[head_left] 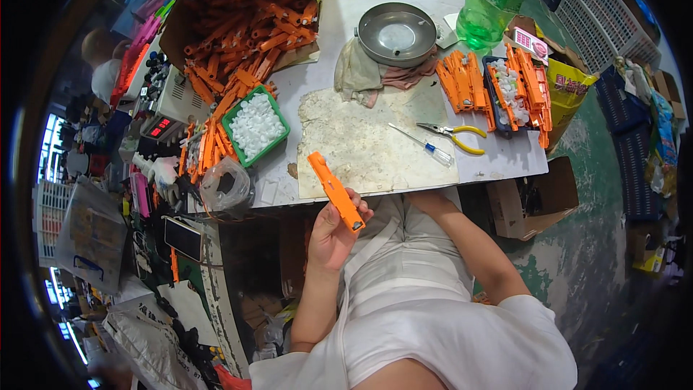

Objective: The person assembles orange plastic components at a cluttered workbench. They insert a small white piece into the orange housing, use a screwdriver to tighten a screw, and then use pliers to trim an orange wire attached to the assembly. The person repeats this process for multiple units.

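My left hand [333,235] is closed around the lower end of a long orange plastic part [333,186], held tilted just in front of the table's near edge. My right hand [431,202] rests at my lap by the table edge; its fingers are mostly hidden there. On the worn white work sheet [346,137] lie a screwdriver [426,146] with a clear handle and pliers [455,136] with yellow grips. To the left stands a green basket [284,133] of small white plastic pieces [255,125].
A big box of orange parts [249,14] spills over the back left. A metal pan [397,32] sits on rags [357,76]. Orange parts [462,81] are stacked at the right, beside a dark tray of white pieces [507,94]. A green bottle [494,0] stands behind.
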`<act>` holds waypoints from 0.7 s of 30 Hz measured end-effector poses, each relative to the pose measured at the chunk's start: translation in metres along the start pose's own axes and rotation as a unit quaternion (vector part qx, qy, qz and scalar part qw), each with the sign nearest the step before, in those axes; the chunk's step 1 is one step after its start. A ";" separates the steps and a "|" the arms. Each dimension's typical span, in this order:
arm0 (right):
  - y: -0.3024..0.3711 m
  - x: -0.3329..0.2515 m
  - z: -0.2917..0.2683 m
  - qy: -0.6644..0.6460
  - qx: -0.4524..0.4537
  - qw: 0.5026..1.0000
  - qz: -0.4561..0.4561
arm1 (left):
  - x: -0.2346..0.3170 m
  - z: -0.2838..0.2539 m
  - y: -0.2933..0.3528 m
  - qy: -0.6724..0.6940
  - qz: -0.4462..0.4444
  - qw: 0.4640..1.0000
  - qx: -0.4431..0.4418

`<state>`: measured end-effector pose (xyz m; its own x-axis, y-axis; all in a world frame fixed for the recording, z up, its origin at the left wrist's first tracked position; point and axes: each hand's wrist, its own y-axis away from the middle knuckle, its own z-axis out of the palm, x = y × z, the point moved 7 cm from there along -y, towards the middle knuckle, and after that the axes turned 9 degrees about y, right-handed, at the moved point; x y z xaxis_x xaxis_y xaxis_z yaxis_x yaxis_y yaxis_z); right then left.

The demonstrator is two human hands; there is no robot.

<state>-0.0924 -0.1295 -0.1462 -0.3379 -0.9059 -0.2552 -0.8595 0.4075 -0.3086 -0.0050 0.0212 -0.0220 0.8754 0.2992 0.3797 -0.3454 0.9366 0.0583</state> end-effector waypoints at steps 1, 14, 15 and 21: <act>0.011 0.000 -0.010 -0.022 -0.028 0.999 0.026 | 0.001 -0.001 0.002 0.011 0.004 1.000 0.002; 0.078 -0.033 -0.147 -0.621 0.048 0.716 0.314 | -0.078 0.019 -0.008 -0.113 -0.237 0.945 -0.198; 0.074 -0.031 -0.151 -0.632 0.042 0.703 0.324 | -0.078 0.023 -0.010 -0.116 -0.251 0.939 -0.204; 0.107 0.016 -0.123 -0.526 0.087 0.782 0.324 | -0.050 0.059 -0.013 -0.111 -0.216 0.949 -0.199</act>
<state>-0.2372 -0.1141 -0.0705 -0.0993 0.0545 -0.9936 -0.5422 0.8343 0.1000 -0.0640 -0.0170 0.0131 0.7981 -0.1334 0.5876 0.2245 0.9708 -0.0844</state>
